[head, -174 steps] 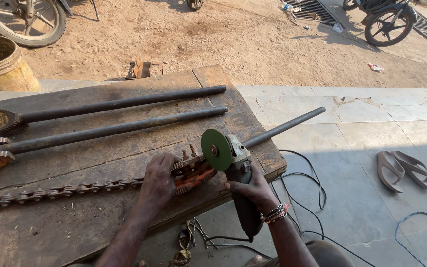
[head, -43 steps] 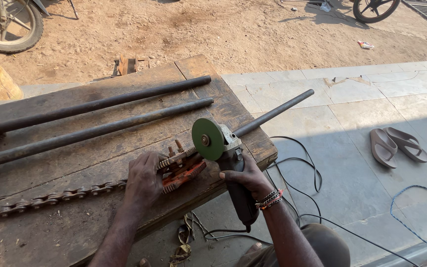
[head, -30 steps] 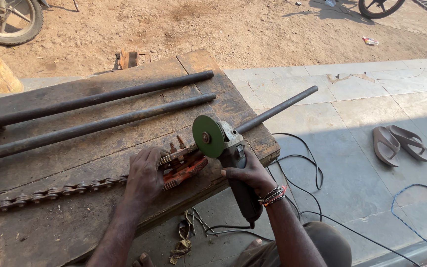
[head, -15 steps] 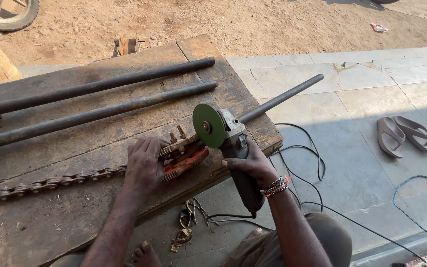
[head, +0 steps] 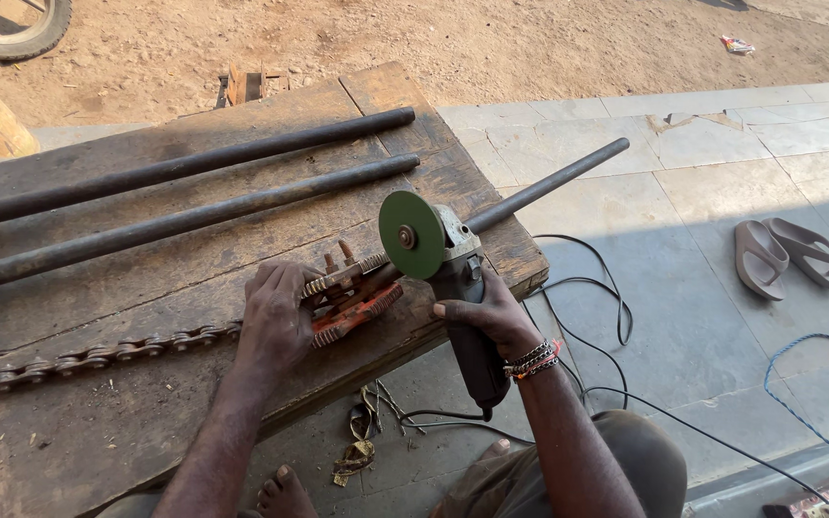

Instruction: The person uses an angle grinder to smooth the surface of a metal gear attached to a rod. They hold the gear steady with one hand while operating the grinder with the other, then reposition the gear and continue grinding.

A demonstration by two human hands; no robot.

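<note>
From the head view we see our left hand (head: 275, 321) pressed flat, fingers together, on the orange wrench (head: 355, 299) lying at the worktop (head: 146, 422) front edge. Just right of it, our right hand (head: 486, 312) grips the grinder (head: 443, 278), green disc (head: 412, 235) above the wrench

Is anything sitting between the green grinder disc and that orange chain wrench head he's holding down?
Nothing visible does. The green disc stands right above the orange wrench head, with no object between them. The left hand presses on the wrench head's left side, away from the disc, and the right hand holds the grinder.
</note>
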